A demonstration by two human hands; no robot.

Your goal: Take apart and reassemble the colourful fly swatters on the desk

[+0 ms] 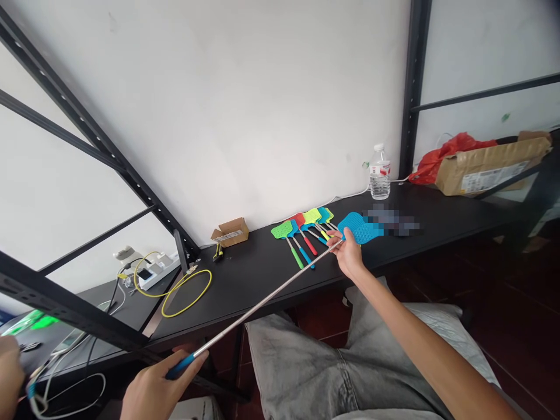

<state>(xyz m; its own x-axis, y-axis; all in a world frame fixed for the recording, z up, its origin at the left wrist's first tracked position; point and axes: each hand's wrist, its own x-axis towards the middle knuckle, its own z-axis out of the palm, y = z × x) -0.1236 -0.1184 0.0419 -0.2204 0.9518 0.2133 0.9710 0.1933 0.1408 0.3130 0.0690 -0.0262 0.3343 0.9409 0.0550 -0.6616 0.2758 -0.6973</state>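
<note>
A blue fly swatter with a long extended metal rod (262,302) stretches across my lap between both hands. My left hand (160,382) is closed around its blue handle at the lower left. My right hand (349,254) pinches the far end of the rod, just below the blue mesh head (359,228). Beyond that hand, several short fly swatters (301,236) with green, red, yellow and blue heads lie fanned out on the black shelf table (245,274).
A water bottle (380,175) and a cardboard box (490,166) with a red bag stand at the right. A small open carton (230,233), a yellow cable (186,293) and a power strip (160,271) lie to the left. Another person's hand (9,367) shows at the left edge.
</note>
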